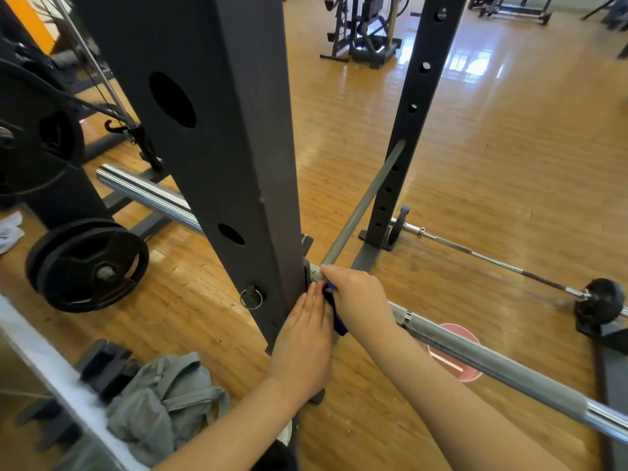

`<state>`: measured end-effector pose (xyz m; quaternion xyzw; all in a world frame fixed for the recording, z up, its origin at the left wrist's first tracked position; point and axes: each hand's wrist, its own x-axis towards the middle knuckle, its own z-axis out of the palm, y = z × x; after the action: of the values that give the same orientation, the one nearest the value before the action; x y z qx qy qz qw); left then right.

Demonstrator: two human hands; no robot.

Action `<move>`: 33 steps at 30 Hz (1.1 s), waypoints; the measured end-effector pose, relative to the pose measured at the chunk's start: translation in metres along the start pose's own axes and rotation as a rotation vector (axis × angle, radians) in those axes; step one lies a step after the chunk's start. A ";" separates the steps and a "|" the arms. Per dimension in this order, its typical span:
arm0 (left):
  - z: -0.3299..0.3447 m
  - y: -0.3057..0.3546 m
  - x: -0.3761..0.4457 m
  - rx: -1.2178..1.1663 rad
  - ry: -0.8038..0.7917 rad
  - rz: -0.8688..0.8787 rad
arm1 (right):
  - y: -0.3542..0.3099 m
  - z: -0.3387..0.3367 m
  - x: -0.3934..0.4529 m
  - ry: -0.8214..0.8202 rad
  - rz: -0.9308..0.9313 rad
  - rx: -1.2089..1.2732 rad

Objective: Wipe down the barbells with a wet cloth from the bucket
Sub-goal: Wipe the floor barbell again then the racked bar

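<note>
Head view: both hands working at the near end of the long grey steel barbell (475,362) racked across the dark metal rack upright (231,171). Right hand (356,297) curling over the bar just beside the upright and pinching the dark blue wet cloth (334,311) against it; left hand (306,331) lying with fingers straight, pressing flat on the cloth from the other side. Cloth sitting between the two hands, mostly hidden.

Judging by this: wiping under way at the sleeve-side end of this one bar, the rest of its length toward the lower right looking yet to be covered; wetness on the steel not readable.

Counting: one cloth in use; one pink plastic bucket (455,365) on the wooden floor (509,164) behind the bar; a second, thinner barbell (492,263) lying on the floor well apart, seemingly untouched; a chrome sleeve (146,195) showing left of the upright, likely the same racked bar. Two black weight plates (88,266) on the left, one grey garment (170,409) crumpled on the floor.
</note>
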<state>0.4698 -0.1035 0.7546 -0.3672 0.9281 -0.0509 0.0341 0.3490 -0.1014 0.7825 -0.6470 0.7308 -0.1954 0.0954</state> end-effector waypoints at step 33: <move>0.010 0.001 -0.005 0.064 -0.015 -0.011 | 0.025 0.010 -0.043 0.219 0.033 -0.174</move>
<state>0.4737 -0.1001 0.7443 -0.3717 0.9236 -0.0778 0.0526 0.3360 -0.0585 0.7583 -0.6156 0.7615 -0.1992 -0.0384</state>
